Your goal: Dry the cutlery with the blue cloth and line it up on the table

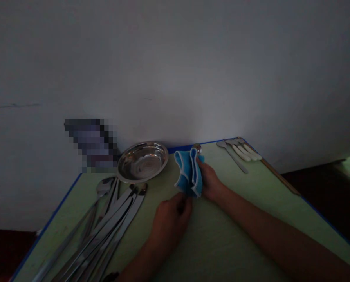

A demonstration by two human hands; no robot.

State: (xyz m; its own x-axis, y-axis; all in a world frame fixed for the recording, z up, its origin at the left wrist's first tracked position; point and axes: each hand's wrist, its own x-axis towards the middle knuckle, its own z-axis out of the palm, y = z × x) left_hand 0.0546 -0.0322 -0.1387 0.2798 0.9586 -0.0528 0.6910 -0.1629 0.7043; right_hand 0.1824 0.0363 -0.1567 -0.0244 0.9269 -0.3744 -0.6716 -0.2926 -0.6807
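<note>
A blue cloth with pale stitched edges is bunched in my right hand, whose fingers are closed around it. Above the cloth pokes the shiny rounded end of a spoon; the rest of it is wrapped or hidden. My left hand is closed just below the cloth, pinching what appears to be the lower end of the spoon's handle, mostly covered by the fingers. Both hands are held over the middle of the pale green table.
Left of my hands lies a pile of long metal utensils, with a ladle among them. A steel bowl stands by the wall, near a blurred-out object. At the far right are a spoon and several white-handled utensils.
</note>
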